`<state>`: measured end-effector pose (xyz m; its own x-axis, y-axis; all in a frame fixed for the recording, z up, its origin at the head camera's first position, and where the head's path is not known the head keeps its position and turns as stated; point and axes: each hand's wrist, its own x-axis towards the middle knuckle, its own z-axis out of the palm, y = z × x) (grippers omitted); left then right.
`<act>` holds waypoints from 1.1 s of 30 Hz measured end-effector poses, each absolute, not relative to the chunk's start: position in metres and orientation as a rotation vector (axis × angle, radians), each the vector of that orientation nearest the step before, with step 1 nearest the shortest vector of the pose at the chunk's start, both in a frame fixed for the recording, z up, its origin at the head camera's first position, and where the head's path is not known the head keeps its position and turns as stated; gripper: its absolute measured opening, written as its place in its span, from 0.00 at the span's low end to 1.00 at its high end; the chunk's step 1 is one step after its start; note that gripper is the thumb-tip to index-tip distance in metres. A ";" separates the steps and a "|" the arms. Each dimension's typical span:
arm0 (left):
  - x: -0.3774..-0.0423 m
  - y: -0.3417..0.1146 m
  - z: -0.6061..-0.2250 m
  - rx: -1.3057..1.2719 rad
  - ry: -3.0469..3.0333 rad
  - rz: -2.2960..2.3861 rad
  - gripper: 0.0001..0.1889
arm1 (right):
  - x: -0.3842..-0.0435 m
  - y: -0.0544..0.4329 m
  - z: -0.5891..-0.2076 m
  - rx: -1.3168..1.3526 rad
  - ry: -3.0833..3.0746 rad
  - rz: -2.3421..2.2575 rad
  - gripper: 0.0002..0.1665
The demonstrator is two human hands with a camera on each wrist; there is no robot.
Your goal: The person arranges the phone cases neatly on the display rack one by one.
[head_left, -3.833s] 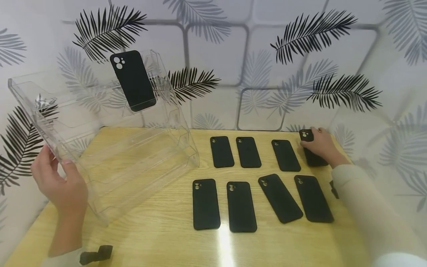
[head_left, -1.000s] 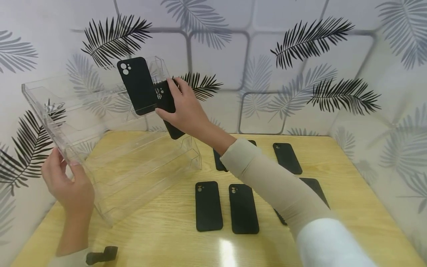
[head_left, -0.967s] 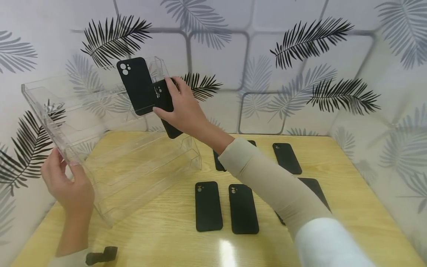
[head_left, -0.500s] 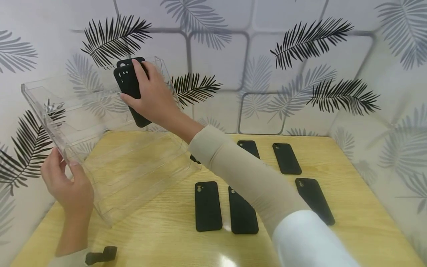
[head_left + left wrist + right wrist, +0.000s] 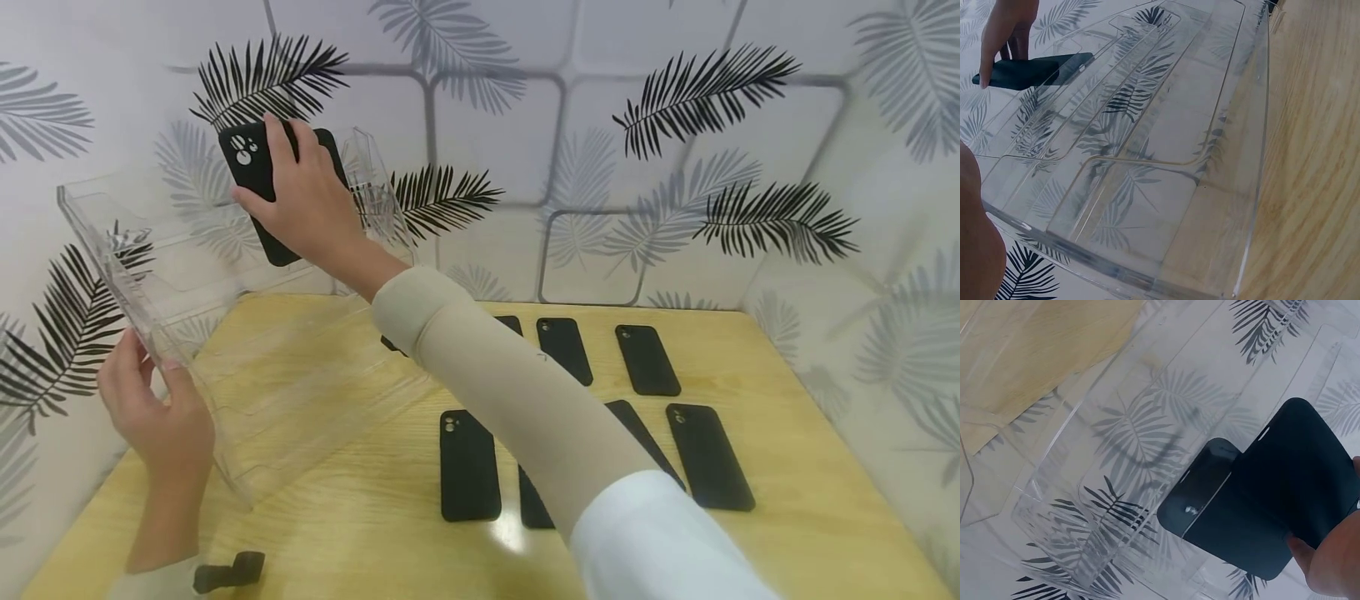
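Observation:
In the head view, my right hand (image 5: 307, 187) grips a black phone case (image 5: 253, 162) up at the top of a clear acrylic display rack (image 5: 112, 258). Its camera cut-outs face me. A second case (image 5: 333, 150) stands on the upper tier, mostly behind my fingers. The right wrist view has the held case (image 5: 1300, 462) overlapping the standing case (image 5: 1200, 487), whose lower end sits behind the clear lip. My left hand (image 5: 161, 408) holds the rack's left side panel, thumb in front. From the left wrist, the held case (image 5: 1016, 74) appears edge-on over the rack (image 5: 1147, 169).
Several more black cases lie on the wooden table (image 5: 337, 533), among them a front one (image 5: 470, 467), a right one (image 5: 708, 454) and a back one (image 5: 647, 360). My right sleeve (image 5: 510, 392) covers parts of others. A leaf-patterned wall (image 5: 495, 133) rises behind.
My right hand has lifted a case from the table's back right and carried it left to the rack, passing in front of the standing case to its left. The left hand keeps its grip.

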<state>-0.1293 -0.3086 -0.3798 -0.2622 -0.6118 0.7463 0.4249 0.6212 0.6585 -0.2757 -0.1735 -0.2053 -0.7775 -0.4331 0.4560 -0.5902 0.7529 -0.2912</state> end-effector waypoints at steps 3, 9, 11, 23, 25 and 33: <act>-0.129 -0.308 -0.380 0.163 -1.551 -0.997 0.24 | -0.277 -0.178 -0.206 0.750 -2.601 0.611 0.55; -0.128 -0.305 -0.378 0.161 -1.569 -1.006 0.23 | -0.273 -0.186 -0.204 0.718 -2.602 0.594 0.55; -0.128 -0.305 -0.378 0.163 -1.570 -1.002 0.23 | -0.271 -0.189 -0.204 0.720 -2.596 0.593 0.55; -0.121 -0.298 -0.370 0.179 -1.545 -1.004 0.23 | -0.270 -0.203 -0.210 0.716 -2.588 0.577 0.54; -0.121 -0.297 -0.370 0.179 -1.537 -1.001 0.23 | -0.270 -0.202 -0.212 0.708 -2.587 0.580 0.54; -0.124 -0.294 -0.368 0.182 -1.532 -0.995 0.22 | -0.266 -0.204 -0.210 0.745 -2.569 0.521 0.54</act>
